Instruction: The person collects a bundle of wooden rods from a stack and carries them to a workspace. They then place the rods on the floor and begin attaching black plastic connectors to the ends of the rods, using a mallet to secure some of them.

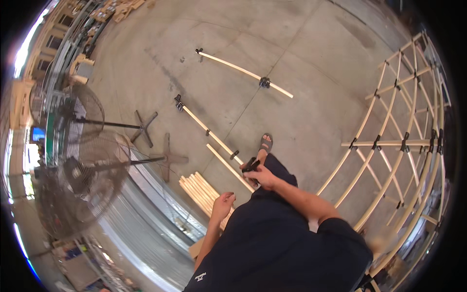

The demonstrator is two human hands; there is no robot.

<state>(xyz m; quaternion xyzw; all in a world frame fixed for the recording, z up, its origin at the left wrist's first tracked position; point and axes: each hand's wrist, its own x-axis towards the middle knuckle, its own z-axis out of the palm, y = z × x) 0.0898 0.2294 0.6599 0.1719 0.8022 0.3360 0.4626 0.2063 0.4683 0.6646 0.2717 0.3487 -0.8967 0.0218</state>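
Note:
My right hand is in front of my thigh, its fingers closed round a black pipe connector. Beside it, to the left, my left hand has its fingers curled in; whatever they may hold is hidden. A pale pole slants toward my right hand, its near end hidden behind my body. Just beyond it lies a longer pale pole with black fittings along it and at its far end. Below my left hand, a bundle of pale poles is partly covered by my arm.
Farther off on the concrete floor lies another pole with black connectors. A tall lattice frame of poles and black joints stands at the right. Two pedestal fans stand at the left, near long wrapped grey lengths. My sandalled foot is ahead.

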